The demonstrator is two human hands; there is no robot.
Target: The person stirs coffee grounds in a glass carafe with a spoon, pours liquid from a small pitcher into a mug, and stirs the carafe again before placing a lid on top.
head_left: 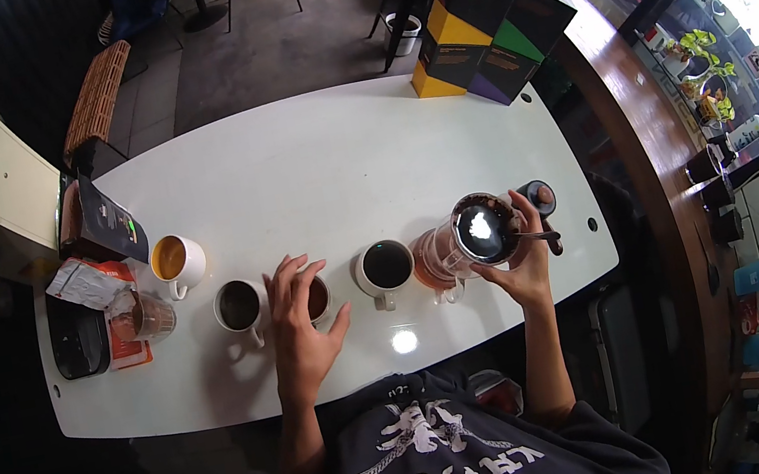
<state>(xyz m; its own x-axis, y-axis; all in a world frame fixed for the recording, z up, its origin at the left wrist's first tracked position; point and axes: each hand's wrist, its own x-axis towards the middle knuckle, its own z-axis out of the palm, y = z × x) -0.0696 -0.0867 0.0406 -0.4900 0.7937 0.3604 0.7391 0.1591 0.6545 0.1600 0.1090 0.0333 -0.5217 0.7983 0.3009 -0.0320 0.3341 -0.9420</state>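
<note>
My right hand (519, 263) is wrapped round a clear round vessel (446, 252) with dark, shiny contents. The handle of a spoon (538, 236) sticks out of it to the right. Just behind and left of this vessel stands a glass server (429, 274) with reddish liquid, partly hidden. Over on the left, my left hand (297, 317) has its fingers spread above a cup (326, 309) of reddish-brown drink and covers part of it. White mugs of dark coffee flank that hand: one mug (241, 331) to its left, another mug (370, 284) to its right.
A white mug (191, 260) with orange-brown drink stands farther left. Near it are a clear plastic cup (147, 317), a foil pouch (88, 280) and a black device (79, 341). Dark boxes (490, 30) stand at the table's (316, 167) far right corner. A dark round-topped item (535, 199) sits beyond my right hand.
</note>
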